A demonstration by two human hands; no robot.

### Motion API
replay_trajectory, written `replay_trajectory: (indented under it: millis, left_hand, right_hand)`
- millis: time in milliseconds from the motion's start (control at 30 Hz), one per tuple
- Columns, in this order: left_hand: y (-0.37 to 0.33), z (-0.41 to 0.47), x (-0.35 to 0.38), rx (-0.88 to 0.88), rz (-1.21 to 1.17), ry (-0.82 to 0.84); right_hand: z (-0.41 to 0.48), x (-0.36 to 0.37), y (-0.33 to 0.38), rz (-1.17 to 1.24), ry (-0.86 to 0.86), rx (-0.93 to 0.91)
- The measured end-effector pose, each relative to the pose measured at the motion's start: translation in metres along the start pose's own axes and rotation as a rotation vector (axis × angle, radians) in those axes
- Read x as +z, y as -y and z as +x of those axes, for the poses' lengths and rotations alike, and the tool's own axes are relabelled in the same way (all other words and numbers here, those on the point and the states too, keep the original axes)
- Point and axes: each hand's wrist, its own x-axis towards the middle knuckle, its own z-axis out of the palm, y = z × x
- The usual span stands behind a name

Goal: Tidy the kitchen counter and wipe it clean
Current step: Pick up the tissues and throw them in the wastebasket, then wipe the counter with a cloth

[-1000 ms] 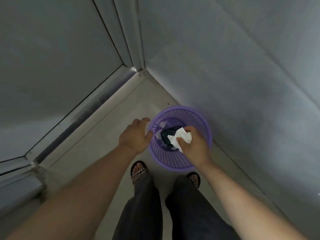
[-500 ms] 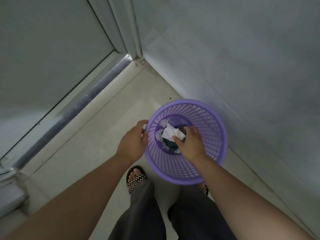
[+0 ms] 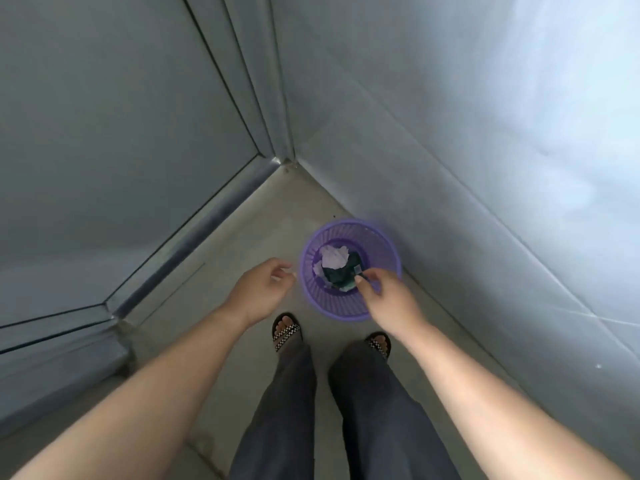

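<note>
The right hand (image 3: 388, 299) is hovering over the near rim of the purple basket (image 3: 384, 244), its fingers (image 3: 369, 276) loosely curled and holding nothing. The crumpled paper (image 3: 334, 258) is lying inside the basket, just beyond those fingers, on dark rubbish (image 3: 341, 273). The left hand (image 3: 261, 287) is hanging just beside the rim, fingers relaxed, slightly apart, empty.

Round purple perforated plastic wastebasket (image 3: 337, 311) stands near grey tiled wall (image 3: 485, 168): narrow gap that side. Mouth open from above; crumpled white paper (image 3: 334, 258) and dark wrapper (image 3: 341, 277) cover bottom. Pale floor (image 3: 242, 237) to left runs open to metal door track (image 3: 194, 244).
</note>
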Motion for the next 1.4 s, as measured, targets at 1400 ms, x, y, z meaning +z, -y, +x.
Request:
replay_trajectory:
  millis: [1400]
  left_hand:
    - [-0.097,-0.513,0.066,0.100,-0.800,-0.678]
  right_hand:
    - [-0.383,-0.202,0.088,-0.047,0.452,-0.703]
